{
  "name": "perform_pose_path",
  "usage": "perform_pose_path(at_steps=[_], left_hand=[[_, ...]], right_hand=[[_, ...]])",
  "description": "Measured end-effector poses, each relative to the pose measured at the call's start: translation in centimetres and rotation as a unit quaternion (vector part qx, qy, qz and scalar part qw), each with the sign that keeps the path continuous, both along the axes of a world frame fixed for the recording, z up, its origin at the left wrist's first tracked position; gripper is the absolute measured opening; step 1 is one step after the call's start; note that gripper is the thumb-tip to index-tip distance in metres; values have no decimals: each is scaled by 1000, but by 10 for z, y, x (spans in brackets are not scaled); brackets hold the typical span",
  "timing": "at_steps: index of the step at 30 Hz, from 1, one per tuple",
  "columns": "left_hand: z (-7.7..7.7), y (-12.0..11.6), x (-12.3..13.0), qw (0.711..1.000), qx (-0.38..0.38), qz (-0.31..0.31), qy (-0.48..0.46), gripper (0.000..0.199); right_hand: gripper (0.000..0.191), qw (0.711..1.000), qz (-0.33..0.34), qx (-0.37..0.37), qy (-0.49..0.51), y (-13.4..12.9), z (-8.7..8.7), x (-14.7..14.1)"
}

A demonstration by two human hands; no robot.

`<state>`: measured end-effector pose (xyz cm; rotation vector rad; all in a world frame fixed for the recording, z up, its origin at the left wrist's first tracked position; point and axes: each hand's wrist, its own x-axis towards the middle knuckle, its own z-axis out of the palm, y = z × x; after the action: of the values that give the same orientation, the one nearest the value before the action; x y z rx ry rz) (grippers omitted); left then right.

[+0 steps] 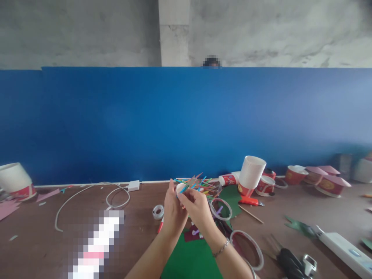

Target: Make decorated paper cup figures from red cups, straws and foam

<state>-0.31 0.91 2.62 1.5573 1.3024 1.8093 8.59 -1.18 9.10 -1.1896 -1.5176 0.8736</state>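
My left hand (175,203) is wrapped round a small white paper cup piece (179,188), its fingers mostly hidden behind it. My right hand (198,207) closes in a pinch at the cup piece's right side; a blue strip end shows by the fingertips, but I cannot tell whether it is held. Just behind the hands lies a pile of coloured sticks (207,186). Under my forearms is a green sheet (190,259), with a dark red piece (192,233) at its top edge.
Stacked paper cups (252,174) stand right of the sticks, near a red-handled cutter (250,201). A tape roll (158,212) lies left. Cut cups with pink paper (331,184) and scissors (290,257) are at right. A blue partition (186,124) rises behind; someone's head shows above it.
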Motion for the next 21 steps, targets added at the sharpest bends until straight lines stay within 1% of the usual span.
perform_pose_path(at_steps=[3,4,7,10,12,15,17,21], left_hand=[[-10,3,-1,991,57,71,101,70],[-13,3,-1,986,72,86,126,69],[-19,4,-2,970,112,111,186,67],[-21,1,-3,959,144,117,213,68],[-18,-1,-6,957,146,113,224,71],[-12,-3,-9,958,125,104,237,69],[-9,-4,-11,961,104,101,236,68],[-8,-2,-11,966,78,95,227,69]], right_hand=[[27,998,31,-39,34,0,-1,1],[28,997,39,-55,44,-1,-2,1],[30,990,68,-101,67,-4,-1,0],[33,981,93,-142,89,-6,1,-1],[31,977,100,-153,110,-6,3,-1],[26,974,100,-153,133,-6,4,-1],[23,974,95,-151,142,-6,4,-1],[25,972,71,-138,174,-7,5,-2]])
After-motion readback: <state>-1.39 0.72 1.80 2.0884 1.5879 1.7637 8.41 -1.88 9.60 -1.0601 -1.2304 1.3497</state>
